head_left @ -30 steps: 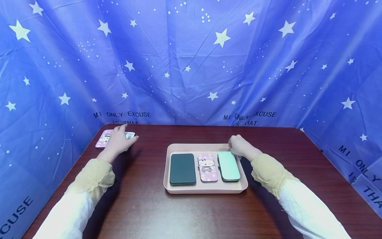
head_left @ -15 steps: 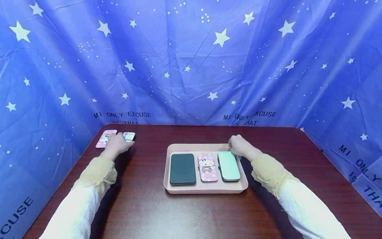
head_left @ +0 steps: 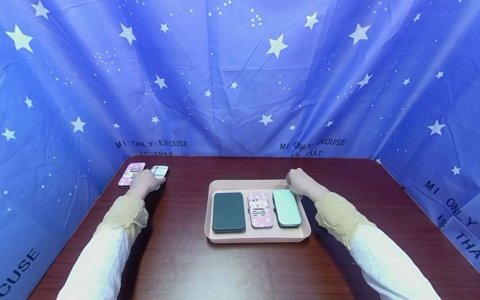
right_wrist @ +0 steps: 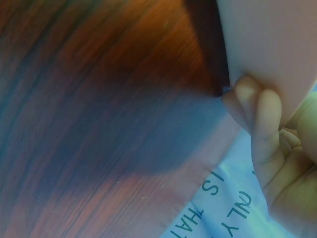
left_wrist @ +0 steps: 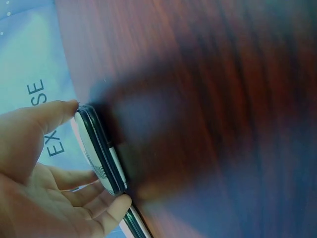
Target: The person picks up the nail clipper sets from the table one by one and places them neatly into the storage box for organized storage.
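Observation:
At the table's far left, my left hand (head_left: 144, 183) holds a small flat case (head_left: 160, 171) with a white, striped lid. In the left wrist view, the thumb lies at one end of this case (left_wrist: 99, 148) and the fingers at the other. My right hand (head_left: 303, 183) pinches the far right corner of a beige tray (head_left: 258, 240); the right wrist view shows its curled fingers on the tray wall (right_wrist: 277, 44). Inside the tray lie a dark green case (head_left: 228, 211), a pink cartoon case (head_left: 260, 216) and a mint green case (head_left: 287, 208).
Another pink case (head_left: 131, 173) lies just left of my left hand, near the edge of the brown wooden table (head_left: 232, 271). A blue curtain with stars (head_left: 232, 83) hangs behind the table and along both sides.
My left hand has come down and back slightly onto the striped case, its spread fingers closing around it. The right hand stays at the tray's corner. The head view has shifted a little.

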Action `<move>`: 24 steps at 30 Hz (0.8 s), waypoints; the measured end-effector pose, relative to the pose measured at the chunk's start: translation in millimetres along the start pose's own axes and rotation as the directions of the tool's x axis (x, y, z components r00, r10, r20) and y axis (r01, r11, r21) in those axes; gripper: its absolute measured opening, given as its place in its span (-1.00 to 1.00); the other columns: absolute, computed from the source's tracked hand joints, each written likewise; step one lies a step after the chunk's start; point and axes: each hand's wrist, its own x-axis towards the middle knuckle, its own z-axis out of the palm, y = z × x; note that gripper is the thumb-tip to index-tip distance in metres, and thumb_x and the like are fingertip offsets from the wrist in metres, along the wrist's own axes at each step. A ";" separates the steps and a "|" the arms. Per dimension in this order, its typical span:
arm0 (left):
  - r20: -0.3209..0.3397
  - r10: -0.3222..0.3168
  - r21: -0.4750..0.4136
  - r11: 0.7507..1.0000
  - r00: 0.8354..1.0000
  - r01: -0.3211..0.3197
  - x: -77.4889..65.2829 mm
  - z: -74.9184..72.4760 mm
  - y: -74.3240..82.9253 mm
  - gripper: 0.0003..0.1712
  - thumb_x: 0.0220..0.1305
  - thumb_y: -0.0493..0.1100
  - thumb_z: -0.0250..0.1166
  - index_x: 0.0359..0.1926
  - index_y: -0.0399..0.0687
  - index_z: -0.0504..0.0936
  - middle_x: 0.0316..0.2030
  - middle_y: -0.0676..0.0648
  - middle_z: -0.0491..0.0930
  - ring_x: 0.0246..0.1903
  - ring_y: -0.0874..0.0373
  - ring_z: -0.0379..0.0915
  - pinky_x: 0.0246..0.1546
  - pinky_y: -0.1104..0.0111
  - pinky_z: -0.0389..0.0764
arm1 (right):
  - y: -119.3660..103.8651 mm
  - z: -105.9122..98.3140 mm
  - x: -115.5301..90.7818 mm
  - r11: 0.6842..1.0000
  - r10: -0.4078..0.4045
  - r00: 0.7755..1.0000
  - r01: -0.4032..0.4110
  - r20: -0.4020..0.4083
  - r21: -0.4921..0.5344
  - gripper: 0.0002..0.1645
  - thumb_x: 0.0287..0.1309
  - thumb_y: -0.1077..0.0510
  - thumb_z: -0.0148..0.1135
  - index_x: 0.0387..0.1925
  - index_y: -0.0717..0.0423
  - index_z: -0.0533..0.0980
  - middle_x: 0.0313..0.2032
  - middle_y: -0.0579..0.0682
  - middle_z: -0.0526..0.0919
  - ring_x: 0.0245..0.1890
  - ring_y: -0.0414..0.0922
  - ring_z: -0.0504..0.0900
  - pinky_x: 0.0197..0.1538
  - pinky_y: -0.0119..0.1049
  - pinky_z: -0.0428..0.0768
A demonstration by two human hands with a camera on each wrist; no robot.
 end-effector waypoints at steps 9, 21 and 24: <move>0.004 -0.054 -0.012 0.998 0.999 0.054 1.3 -2.7 0.4 -0.22 0.08 0.15 0.29 -0.13 -0.61 0.48 -0.15 -0.53 0.52 -0.13 -0.36 0.45 -0.14 -0.03 0.48 | 0.4 -0.5 0.0 1.000 -0.001 1.000 0.001 -0.005 0.009 -0.81 0.13 0.38 0.12 -0.56 0.25 0.55 -0.67 0.05 0.59 -0.87 -0.20 0.50 -0.69 -0.42 0.51; -0.030 -0.071 -0.144 0.987 0.997 0.066 1.8 1.6 -0.3 -0.25 -0.02 0.07 0.40 -0.17 -0.63 0.45 -0.20 -0.51 0.52 -0.21 -0.30 0.48 -0.17 0.01 0.50 | -1.8 0.1 0.6 1.000 0.006 1.000 -0.006 -0.005 0.006 -0.82 0.12 0.38 0.12 -0.56 0.26 0.54 -0.69 0.03 0.57 -0.89 -0.25 0.47 -0.72 -0.43 0.49; -0.039 -0.068 -0.167 0.984 0.997 0.061 2.3 1.9 -0.3 -0.25 -0.04 0.05 0.41 -0.17 -0.64 0.44 -0.20 -0.51 0.51 -0.21 -0.31 0.48 -0.15 0.00 0.50 | -1.8 -0.3 -0.3 1.000 0.001 1.000 -0.001 -0.008 0.004 -0.81 0.12 0.39 0.11 -0.57 0.26 0.54 -0.70 0.03 0.57 -0.89 -0.25 0.47 -0.73 -0.43 0.49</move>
